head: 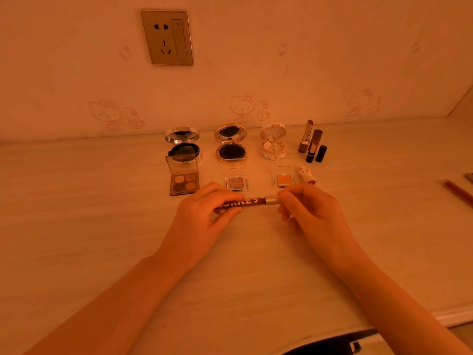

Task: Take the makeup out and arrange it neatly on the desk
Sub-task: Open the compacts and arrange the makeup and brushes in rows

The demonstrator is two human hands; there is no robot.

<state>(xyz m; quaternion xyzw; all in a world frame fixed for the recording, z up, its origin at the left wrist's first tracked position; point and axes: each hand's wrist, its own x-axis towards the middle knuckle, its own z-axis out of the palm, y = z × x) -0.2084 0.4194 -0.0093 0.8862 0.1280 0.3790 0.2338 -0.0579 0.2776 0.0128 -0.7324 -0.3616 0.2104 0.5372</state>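
Desk: opened compacts and eyeshadow pans are lined up toward the wall. The cosmetic pencil sits just in front of the eyeshadow quad, long axis left–right, parallel to the rows. Left hand has its fingers curled round the barrel; right hand pinches the silver cap. Barrel's left end is hidden under fingers. Cannot tell if the pencil touches the desk. Orange light masks colours.

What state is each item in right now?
pen: held level, gripped by left hand and right hand
left compact: open
middle compact: open
right compact: open
quad palette: open, lid up
tall lipstick: uncapped, upright
short lipstick: uncapped, upright
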